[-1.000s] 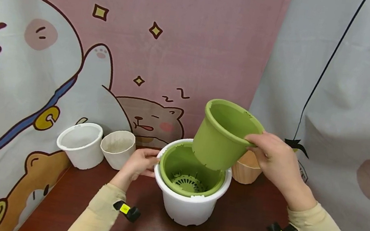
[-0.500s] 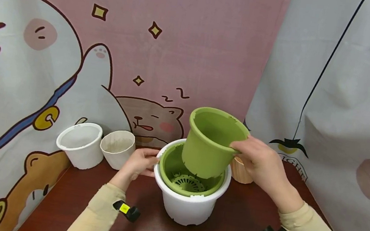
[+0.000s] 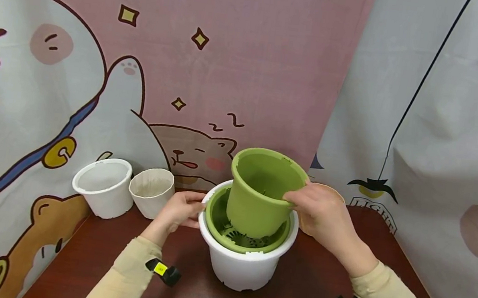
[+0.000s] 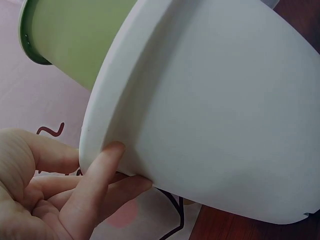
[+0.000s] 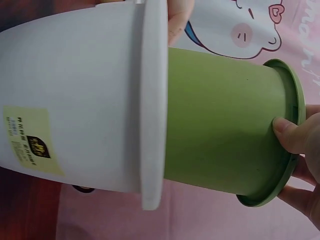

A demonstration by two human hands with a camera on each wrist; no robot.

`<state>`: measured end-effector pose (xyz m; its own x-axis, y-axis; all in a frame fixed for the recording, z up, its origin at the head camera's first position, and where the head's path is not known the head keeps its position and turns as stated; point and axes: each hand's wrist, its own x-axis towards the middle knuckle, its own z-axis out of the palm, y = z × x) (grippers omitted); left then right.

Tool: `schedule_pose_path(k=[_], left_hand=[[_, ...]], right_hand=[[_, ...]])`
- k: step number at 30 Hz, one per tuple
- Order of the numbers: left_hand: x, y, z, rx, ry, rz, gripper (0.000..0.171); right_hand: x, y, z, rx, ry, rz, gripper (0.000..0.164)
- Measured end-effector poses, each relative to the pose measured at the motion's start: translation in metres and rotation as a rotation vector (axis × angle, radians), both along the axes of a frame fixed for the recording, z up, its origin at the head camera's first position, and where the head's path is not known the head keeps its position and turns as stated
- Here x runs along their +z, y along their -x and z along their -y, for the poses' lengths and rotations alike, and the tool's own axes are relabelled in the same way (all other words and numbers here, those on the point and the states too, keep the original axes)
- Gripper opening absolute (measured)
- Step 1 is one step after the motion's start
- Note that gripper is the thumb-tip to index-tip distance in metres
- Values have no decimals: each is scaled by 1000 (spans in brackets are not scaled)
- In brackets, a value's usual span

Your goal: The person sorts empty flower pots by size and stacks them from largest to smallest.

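My right hand (image 3: pixel 321 212) pinches the rim of a green plastic flowerpot (image 3: pixel 253 211), thumb on the outside under the lip in the right wrist view. That pot tilts slightly, its lower part inside a second green flowerpot (image 3: pixel 215 231) with a slotted bottom. The second pot sits nested in a large white flowerpot (image 3: pixel 241 270) standing on the table. At the white pot's left side my left hand (image 3: pixel 181 210) holds its rim between thumb and fingers, as the left wrist view (image 4: pixel 95 185) shows close up. A yellow label (image 5: pixel 32 142) is on the white pot's wall.
Back left on the dark red table (image 3: pixel 114 268) stand a white round pot (image 3: pixel 107 197) and a cream faceted pot (image 3: pixel 153 198). A wood-coloured pot (image 3: pixel 307 224) is partly hidden behind my right hand. Printed cloth (image 3: pixel 277 63) hangs behind the table.
My right hand has moved down and left, bringing the held green pot down into the nested one and more upright. The left hand and white pot have stayed in place.
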<state>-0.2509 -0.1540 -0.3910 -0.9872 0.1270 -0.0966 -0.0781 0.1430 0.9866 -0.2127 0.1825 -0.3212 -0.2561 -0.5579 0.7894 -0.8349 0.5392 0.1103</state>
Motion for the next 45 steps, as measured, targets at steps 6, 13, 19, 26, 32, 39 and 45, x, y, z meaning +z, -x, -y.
schedule_pose_path(k=[6,13,19,26,32,39,45], left_hand=[[1,-1,0,1,-6,2,35],[0,0,0,-8,2,1,36],[-1,0,0,-5,4,8,35],[-1,1,0,-7,0,3,35],[-1,1,1,-5,-5,5,36],[0,0,0,-10,-4,-3,36],[0,-1,0,-9,-5,0,36]], right_hand=[[-11,0,4,25,-45,42,35],[-23,1,8,42,-61,88,29],[-31,2,10,48,-77,98,37],[-40,3,14,50,-106,110,36],[-44,3,18,42,-145,113,31],[-50,3,22,19,-185,92,28],[-55,5,25,23,-194,70,28]])
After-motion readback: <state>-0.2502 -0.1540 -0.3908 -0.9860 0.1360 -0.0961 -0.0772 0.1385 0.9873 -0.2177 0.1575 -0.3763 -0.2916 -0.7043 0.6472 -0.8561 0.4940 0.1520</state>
